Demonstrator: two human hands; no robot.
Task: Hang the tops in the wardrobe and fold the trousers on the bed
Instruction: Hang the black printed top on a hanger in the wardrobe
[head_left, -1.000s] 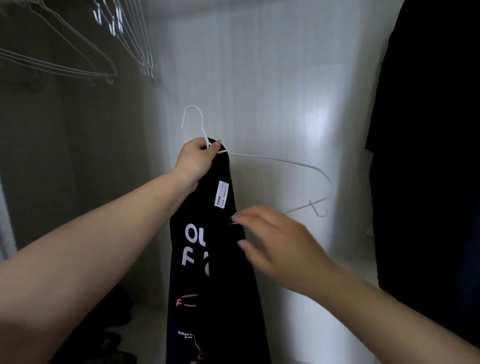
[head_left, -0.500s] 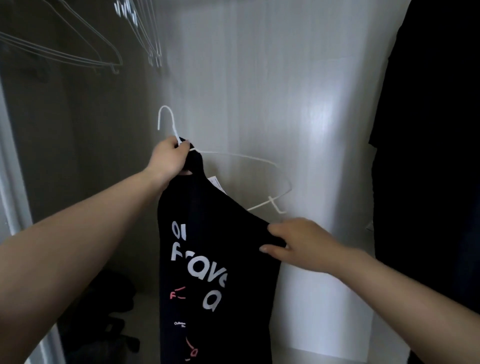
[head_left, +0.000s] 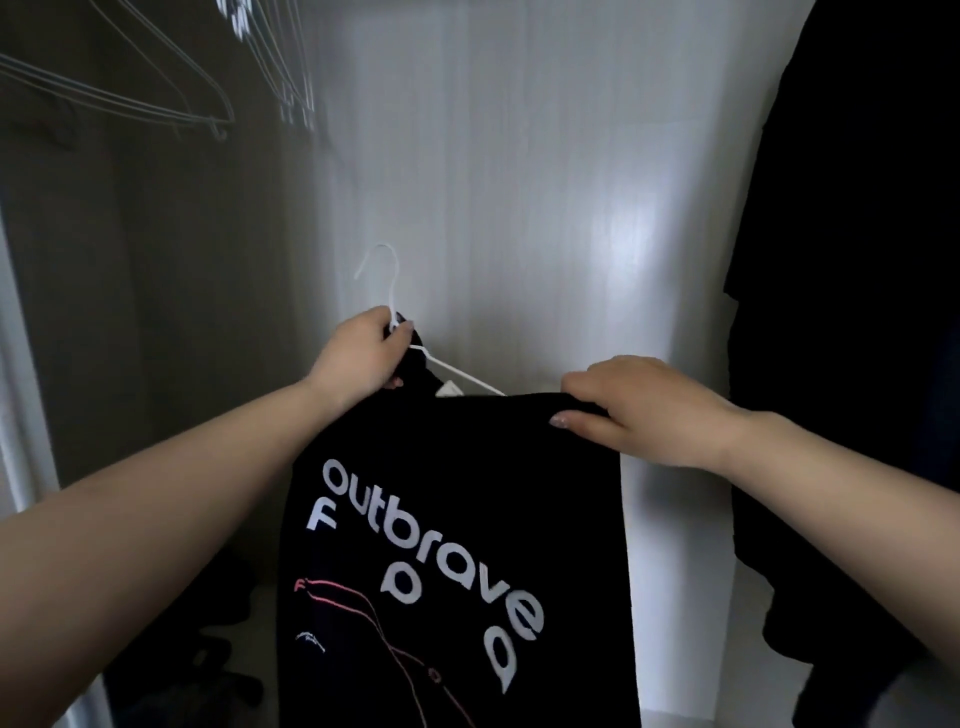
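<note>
Since 0.5 s prior: right hand (head_left: 644, 410) had raised the black top's (head_left: 457, 545) shoulder over the white hanger (head_left: 395, 312), pinching fabric; left hand (head_left: 363, 358) still gripped hanger neck.

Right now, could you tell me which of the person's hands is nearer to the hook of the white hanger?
Left. The left hand grips the white hanger at its neck, just below the hook. The right hand is off to the side, pinching the black top at its shoulder.

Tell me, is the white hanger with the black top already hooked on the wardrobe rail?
No, the left hand holds the white hanger below the rail.
</note>
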